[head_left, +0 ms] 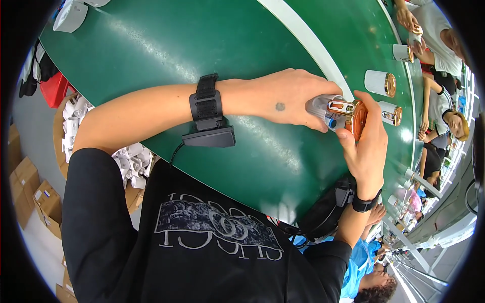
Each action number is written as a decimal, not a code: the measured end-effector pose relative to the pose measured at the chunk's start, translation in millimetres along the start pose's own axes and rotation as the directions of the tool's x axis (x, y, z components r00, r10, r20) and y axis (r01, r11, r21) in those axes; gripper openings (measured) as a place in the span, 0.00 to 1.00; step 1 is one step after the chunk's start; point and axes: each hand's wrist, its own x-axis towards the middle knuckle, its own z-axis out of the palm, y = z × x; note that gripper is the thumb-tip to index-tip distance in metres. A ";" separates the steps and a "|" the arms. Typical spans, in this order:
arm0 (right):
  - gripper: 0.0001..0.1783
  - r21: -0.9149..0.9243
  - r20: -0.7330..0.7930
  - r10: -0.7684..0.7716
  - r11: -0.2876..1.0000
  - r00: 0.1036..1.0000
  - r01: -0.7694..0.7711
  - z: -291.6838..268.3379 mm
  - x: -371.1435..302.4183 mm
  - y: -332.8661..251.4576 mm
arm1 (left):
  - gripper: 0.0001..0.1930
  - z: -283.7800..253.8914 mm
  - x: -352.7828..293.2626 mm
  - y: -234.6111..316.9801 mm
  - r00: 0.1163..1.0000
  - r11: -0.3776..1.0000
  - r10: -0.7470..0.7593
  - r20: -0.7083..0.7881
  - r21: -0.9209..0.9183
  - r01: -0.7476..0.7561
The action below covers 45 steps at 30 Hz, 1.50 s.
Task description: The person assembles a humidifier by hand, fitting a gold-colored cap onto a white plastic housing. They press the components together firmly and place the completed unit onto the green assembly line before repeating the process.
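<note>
A small cylindrical device (345,107) lies on its side between my two hands. One end is a clear cup-like part and the other a shiny copper-coloured cap, with a white panel and a small blue part showing between them. My left hand (293,98) reaches across from the left, its fingers closed around the clear end and partly hidden behind it. The thumb and fingers of my right hand (369,144) curve around the copper-coloured cap. Both hands are low over the green table (242,146).
White cylinders with gold-coloured ends (379,82) lie along the table's right side. A white roll-like part (69,16) sits at the far left corner. Boxes of white parts (134,164) stand beside the table's near left edge. Other people (439,108) work opposite, on the right.
</note>
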 end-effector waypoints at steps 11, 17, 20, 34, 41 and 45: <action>0.42 -0.128 0.044 -0.053 0.990 0.998 0.058 -4.0 1.3 -6.5 | 0.30 3.6 -0.7 -10.0 0.997 0.991 0.076 -0.011 0.111 -0.075; 0.42 -0.087 0.009 -0.078 0.993 0.997 0.079 -0.3 0.0 -7.4 | 0.30 4.8 -1.2 -11.5 0.997 0.991 0.073 0.000 0.110 -0.073; 0.42 -0.110 0.027 -0.064 0.992 0.998 0.067 -0.4 0.3 -9.5 | 0.30 4.2 -1.3 -11.0 0.997 0.990 0.081 -0.008 0.112 -0.080; 0.38 0.190 0.077 0.049 0.980 0.996 -0.063 8.0 -4.9 -2.5 | 0.29 2.2 0.2 -6.4 0.998 0.999 -0.008 0.057 0.036 0.006; 0.36 0.327 0.052 0.074 0.941 0.996 -0.087 7.6 -5.3 -1.9 | 0.29 5.0 -1.9 -12.2 0.999 0.998 0.039 0.027 0.048 -0.040; 0.36 -0.090 -0.004 0.026 0.996 1.000 -0.026 -0.9 -8.2 -18.4 | 0.29 4.5 -1.6 -12.2 0.995 0.989 0.096 0.008 0.108 -0.096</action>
